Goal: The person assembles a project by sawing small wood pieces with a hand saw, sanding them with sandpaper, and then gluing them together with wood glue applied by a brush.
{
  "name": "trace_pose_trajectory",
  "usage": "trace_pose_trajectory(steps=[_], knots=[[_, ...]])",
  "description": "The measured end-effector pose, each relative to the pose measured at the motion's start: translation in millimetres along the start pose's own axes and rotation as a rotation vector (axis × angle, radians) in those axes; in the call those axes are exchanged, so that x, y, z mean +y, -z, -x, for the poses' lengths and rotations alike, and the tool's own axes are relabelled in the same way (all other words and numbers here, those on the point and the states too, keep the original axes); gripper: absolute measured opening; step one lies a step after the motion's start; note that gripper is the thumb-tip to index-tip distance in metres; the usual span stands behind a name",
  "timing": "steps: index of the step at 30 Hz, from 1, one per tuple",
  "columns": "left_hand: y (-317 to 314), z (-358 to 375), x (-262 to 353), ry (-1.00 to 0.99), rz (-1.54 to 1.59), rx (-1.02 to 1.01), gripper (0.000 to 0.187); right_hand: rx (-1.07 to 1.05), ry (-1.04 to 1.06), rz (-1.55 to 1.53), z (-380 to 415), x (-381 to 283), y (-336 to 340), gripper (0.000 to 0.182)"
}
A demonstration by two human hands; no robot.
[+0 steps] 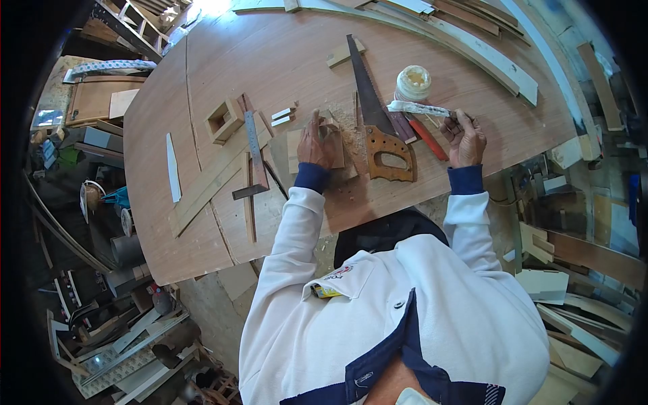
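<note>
My right hand (pixel 466 139) pinches the end of a thin stick (pixel 422 109) coated with a thick white paste. The stick points left, just below an open jar (pixel 413 82) with pale, glue-like residue. Closed around a small wooden block (pixel 331 125), my left hand (pixel 316 145) rests over flat wood pieces (pixel 339 152); its fingertips are partly hidden. Between my hands lies a handsaw (pixel 370 101) with a wooden handle. A red-handled tool (pixel 428 139) lies beside it, near my right hand.
Left of my left hand are a try square (pixel 255 152), a hollow wooden box frame (pixel 223 121), small white-faced pieces (pixel 283 117) and a long board (pixel 209 192). A white strip (pixel 173 167) lies farther left. Long planks (pixel 466 54) line the table's far right edge. Sawdust (pixel 349 125) surrounds the saw.
</note>
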State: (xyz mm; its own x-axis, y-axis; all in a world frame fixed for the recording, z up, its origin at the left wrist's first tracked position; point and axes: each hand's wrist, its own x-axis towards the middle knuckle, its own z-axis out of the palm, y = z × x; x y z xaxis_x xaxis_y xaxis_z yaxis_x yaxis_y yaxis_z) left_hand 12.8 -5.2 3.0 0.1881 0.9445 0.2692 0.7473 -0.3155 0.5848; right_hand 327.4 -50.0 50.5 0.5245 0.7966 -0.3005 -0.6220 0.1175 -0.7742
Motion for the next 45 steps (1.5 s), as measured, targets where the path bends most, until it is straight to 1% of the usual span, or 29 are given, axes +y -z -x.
trace_pose_trajectory(steps=[1,4,10,17,19,20,22,23,25,26,28,29,31,37,41,45], knots=[[2,2,-2,0.009,-0.007,-0.016,0.073,0.003,0.002,0.0,1,0,-1,0.01],[2,5,-8,0.023,-0.017,-0.011,0.074,-0.014,-0.006,0.005,1,1,-1,0.01],[2,15,-11,0.027,-0.035,0.058,0.074,-0.014,-0.024,0.01,3,2,-6,0.011],[6,22,-14,0.05,-0.104,0.064,0.074,-0.028,-0.026,0.015,2,3,-7,0.011],[3,17,-12,0.025,-0.004,0.14,0.071,-0.017,-0.034,0.023,3,2,-9,0.011],[1,14,-11,0.027,-0.005,0.142,0.071,-0.02,-0.035,0.024,3,3,-9,0.011],[-4,9,-12,0.09,0.18,0.156,0.068,-0.028,-0.028,0.021,4,2,-9,0.011],[-5,7,-13,0.089,0.178,0.156,0.068,-0.029,-0.029,0.019,4,2,-9,0.011],[-9,6,-18,0.032,0.188,0.215,0.056,-0.033,-0.031,0.02,5,2,-8,0.01],[-11,6,-21,0.03,0.189,0.212,0.056,-0.03,-0.029,0.019,5,1,-7,0.01],[-12,7,-22,0.06,0.187,0.195,0.045,-0.032,-0.036,0.022,6,0,-5,0.01],[-13,7,-22,0.059,0.188,0.193,0.045,-0.03,-0.036,0.022,6,0,-6,0.01],[-14,6,-22,0.051,0.198,0.219,0.038,-0.019,-0.036,0.033,7,-1,-6,0.01],[-20,6,-22,0.077,0.25,0.284,0.03,-0.027,-0.036,0.018,6,4,-4,0.011],[-18,6,-19,0.111,0.25,0.26,0.029,-0.021,-0.031,0.019,7,4,-3,0.011],[-18,5,-21,0.076,0.24,0.272,0.03,-0.025,-0.033,0.011,6,4,-1,0.012]])
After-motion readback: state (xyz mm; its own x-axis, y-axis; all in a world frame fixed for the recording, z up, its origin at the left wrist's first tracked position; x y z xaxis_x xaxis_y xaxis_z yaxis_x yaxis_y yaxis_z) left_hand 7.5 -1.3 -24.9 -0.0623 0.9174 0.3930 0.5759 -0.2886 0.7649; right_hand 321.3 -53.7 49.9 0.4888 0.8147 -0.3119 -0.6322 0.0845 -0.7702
